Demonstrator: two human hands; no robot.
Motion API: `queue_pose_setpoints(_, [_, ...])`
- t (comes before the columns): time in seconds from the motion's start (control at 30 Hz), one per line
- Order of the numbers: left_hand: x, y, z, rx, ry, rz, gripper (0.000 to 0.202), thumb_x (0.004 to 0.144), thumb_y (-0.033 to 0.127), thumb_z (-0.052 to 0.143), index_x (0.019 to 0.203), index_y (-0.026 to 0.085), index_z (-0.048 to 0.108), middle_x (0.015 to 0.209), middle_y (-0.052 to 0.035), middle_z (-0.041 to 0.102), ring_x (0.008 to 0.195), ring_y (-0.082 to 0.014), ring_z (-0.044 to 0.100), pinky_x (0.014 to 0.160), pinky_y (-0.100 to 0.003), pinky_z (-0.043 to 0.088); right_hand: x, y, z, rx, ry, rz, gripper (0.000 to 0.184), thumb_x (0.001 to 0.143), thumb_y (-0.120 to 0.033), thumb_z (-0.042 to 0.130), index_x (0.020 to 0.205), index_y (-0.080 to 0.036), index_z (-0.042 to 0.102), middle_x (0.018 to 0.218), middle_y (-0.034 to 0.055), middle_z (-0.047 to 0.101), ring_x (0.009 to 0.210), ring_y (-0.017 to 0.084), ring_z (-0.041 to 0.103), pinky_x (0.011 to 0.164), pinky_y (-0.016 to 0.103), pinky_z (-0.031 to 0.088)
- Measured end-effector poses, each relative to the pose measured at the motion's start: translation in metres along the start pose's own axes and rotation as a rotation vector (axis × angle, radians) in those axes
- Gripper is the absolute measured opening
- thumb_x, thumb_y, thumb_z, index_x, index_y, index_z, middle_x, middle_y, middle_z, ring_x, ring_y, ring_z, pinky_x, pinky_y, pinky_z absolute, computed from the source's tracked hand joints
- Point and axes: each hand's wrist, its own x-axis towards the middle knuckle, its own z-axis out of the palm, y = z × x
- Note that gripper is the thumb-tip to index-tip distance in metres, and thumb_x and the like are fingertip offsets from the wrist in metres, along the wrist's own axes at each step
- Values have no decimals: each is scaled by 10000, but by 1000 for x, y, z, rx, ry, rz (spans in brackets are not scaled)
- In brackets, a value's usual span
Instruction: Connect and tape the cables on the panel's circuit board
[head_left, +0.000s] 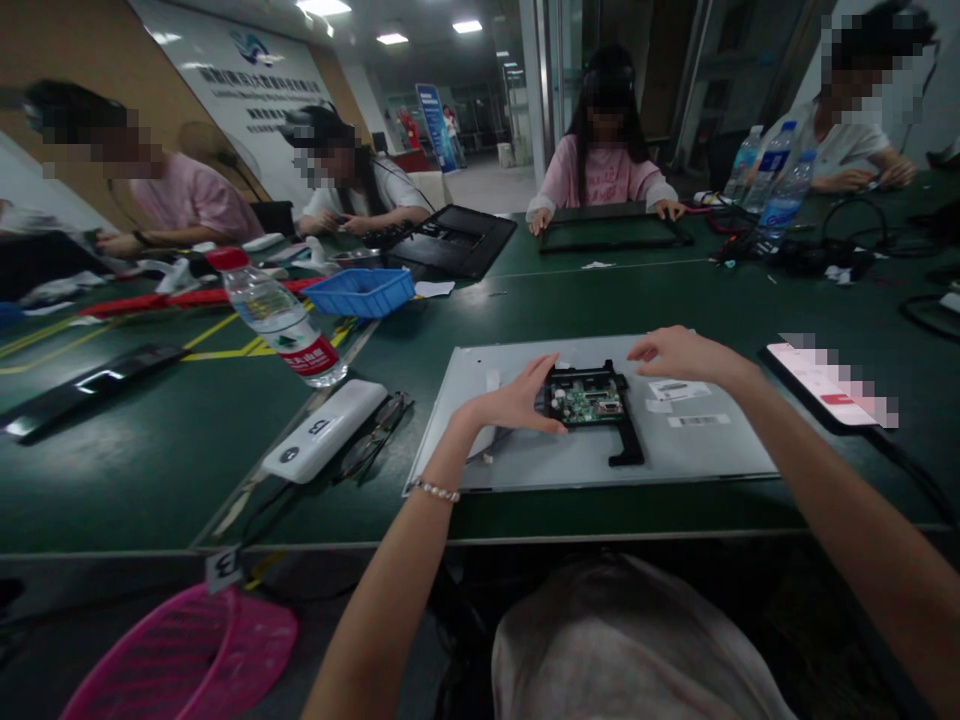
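A flat grey panel (705,450), like the back of a display, lies on the table in front of me. On it is a black plastic bracket (628,445) carrying a green circuit board (589,402). My left hand (510,405) spans the bracket's left end, thumb at the near edge and fingers at the far edge. Just right of the bracket, my right hand (686,355) hovers over the panel with its fingers loosely bent and nothing visible in them. White labels (697,420) are stuck to the panel below that hand.
Left of the panel are eyeglasses (375,437), a white power bank (326,430), a water bottle (281,320) and a blue tray (364,292). A lit phone (825,385) with a cable lies right. Several people sit around the table. A pink basket (187,650) stands below its edge.
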Motion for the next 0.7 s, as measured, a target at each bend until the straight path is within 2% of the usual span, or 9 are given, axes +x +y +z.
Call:
queue_pose_setpoints(0.1, [0,-1,0,2,1,6,1235,610,606,730,1499,181,-15,1568,-142,22,1442,-339,63,1180,-467,134,-19,23,3,55,-50,52,335,757,-265,631,1058,-134,699,1053,121,702,927,239,659,812,334,516])
queue_pose_setpoints(0.2, [0,-1,0,5,3,3,1233,610,600,732,1500,178,-11,1567,-141,24,1441,-345,64,1179,-463,141,-31,33,13,76,-84,19,306,740,-299,651,1005,-158,706,1022,107,705,907,232,660,817,334,513])
queue_pose_setpoints(0.37, [1,0,-1,-4,-10,0,1216,626,587,730,1499,179,-12,1566,-146,22,1440,-338,76,1180,-463,135,-39,26,26,123,-114,-26,290,701,-220,643,980,-164,695,993,83,710,892,209,659,800,293,507])
queue_pose_setpoints(0.53, [1,-1,0,-20,6,16,1226,620,568,745,1499,150,1,1560,-162,35,1440,-342,73,1184,-448,127,-41,18,23,199,-180,-29,258,681,-153,615,927,-164,696,910,56,723,841,200,664,770,273,499])
queue_pose_setpoints(0.7, [-1,-3,-2,-48,7,34,1204,645,567,730,1501,205,-35,1566,-137,-5,1440,-360,46,1177,-489,131,-40,22,23,261,-155,-10,207,767,-254,586,917,-184,710,887,53,723,822,196,664,750,285,498])
